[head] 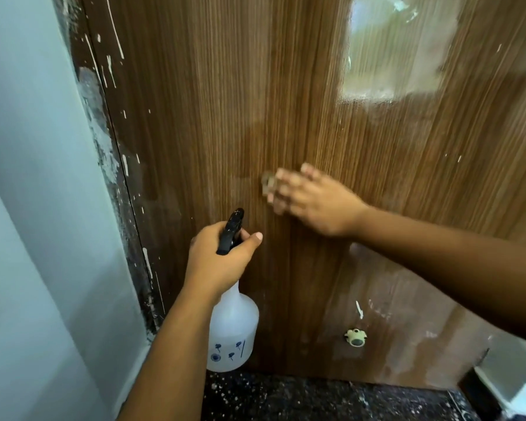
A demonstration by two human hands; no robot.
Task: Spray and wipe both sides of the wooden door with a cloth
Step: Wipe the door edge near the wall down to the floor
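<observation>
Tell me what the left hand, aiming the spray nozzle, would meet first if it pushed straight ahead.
Most likely the wooden door itself: the left hand points the spray bottle nozzle at the panel, nothing visible between, though depth is unclear.

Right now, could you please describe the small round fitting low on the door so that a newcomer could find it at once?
Start from the wooden door that fills the view and look down toward the dark speckled floor. Low on the door, right of the white spray bottle held in the left hand, sits a small round fitting. It is pale cream with a dark centre, unlike the flat white paint flecks nearby.
</observation>
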